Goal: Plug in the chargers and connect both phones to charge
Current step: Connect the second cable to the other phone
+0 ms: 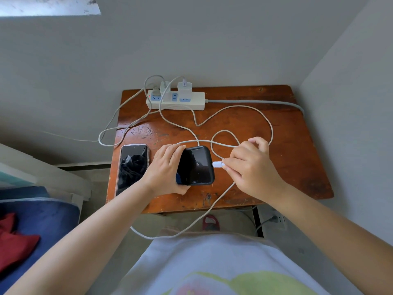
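Note:
A black-cased phone [196,167] lies sideways on the brown wooden table [276,150], its left end gripped by my left hand [164,167]. My right hand [251,165] pinches a white cable connector [217,164] whose tip meets the phone's right end. A second phone [131,167] with a dark screen lies flat at the table's left edge, untouched. At the back, a white power strip [191,103] carries two white charger bricks [184,88] plugged in, with white cables [255,108] looping across the table.
The table stands in a corner, with grey walls behind and to the right. A bed with blue bedding [32,220] and a red cloth lies to the left. One cable loop hangs over the table's front edge. A wall socket [276,220] sits below right.

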{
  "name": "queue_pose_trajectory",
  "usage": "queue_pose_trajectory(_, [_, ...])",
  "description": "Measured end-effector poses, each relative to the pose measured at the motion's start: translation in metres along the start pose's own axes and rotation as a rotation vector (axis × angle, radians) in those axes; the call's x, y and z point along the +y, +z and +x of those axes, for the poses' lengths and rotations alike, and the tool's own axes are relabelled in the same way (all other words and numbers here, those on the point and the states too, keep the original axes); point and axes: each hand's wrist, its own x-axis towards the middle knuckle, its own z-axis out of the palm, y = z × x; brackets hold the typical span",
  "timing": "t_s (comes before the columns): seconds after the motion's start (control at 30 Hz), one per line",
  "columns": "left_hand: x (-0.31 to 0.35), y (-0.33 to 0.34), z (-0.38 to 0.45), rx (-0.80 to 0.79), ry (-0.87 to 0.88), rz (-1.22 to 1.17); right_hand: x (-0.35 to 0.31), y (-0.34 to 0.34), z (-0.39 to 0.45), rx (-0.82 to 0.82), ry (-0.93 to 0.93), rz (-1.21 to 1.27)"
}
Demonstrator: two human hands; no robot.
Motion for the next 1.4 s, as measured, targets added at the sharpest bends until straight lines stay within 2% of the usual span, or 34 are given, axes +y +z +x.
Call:
queue_pose_trajectory(0.23, [-0.001, -0.003, 0.0, -0.05, -0.005, -0.029, -0.002, -0.002, 0.006, 0.001, 0.011, 0.032])
queue_pose_trajectory(0.57, [0.002, -0.005, 0.001, -0.091, 0.012, -0.004, 0.004, -0.01, 0.016, -0.19, -0.117, 0.002])
queue_pose_trajectory(0.83, [0.005, -0.007, 0.004, -0.108, 0.065, 0.048, 0.003, 0.0, 0.006, -0.164, -0.074, 0.064])
queue_pose_trajectory(1.03, [0.003, -0.003, 0.007, -0.189, 0.086, 0.048, 0.006, 0.009, -0.012, -0.187, 0.045, 0.114])
queue_pose_trajectory(1.23, [0.005, 0.001, 0.016, -0.282, 0.146, -0.003, 0.019, 0.007, -0.031, -0.285, 0.319, 0.527])
queue_pose_trajectory(1.4, [0.01, -0.012, 0.034, -0.312, 0.099, -0.13, 0.044, 0.008, -0.032, -0.302, 0.387, 0.58])
